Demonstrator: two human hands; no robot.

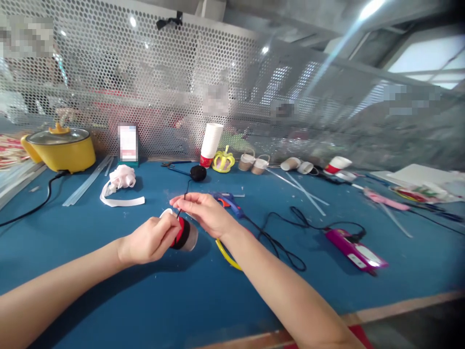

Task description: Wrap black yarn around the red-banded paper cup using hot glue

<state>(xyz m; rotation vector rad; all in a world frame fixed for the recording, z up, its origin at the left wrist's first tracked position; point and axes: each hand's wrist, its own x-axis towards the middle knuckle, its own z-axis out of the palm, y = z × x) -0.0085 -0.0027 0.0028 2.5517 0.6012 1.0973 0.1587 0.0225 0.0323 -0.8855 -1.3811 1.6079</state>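
Observation:
A paper cup [192, 238] with a red part and a black band around it lies tilted in my left hand [152, 240], whose fingers are closed on it. Black yarn [187, 186] runs from a dark yarn ball [198, 173] on the table down to the cup. My right hand [207, 213] is above and right of the cup, with the yarn pinched between thumb and fingers. Part of the cup is hidden behind my left fingers. Just beyond my right wrist is a blue glue gun [232, 206], partly covered by the hand.
Rumpled white ribbon [123, 178] and a yellow electric pot [67, 150] are at left. Stacked cups [211, 140] and a yellow crown-like piece [223, 161] stand by the perforated panel [174, 87]. A purple power strip [356, 249], black cord and clear glue sticks [308, 194] lie right.

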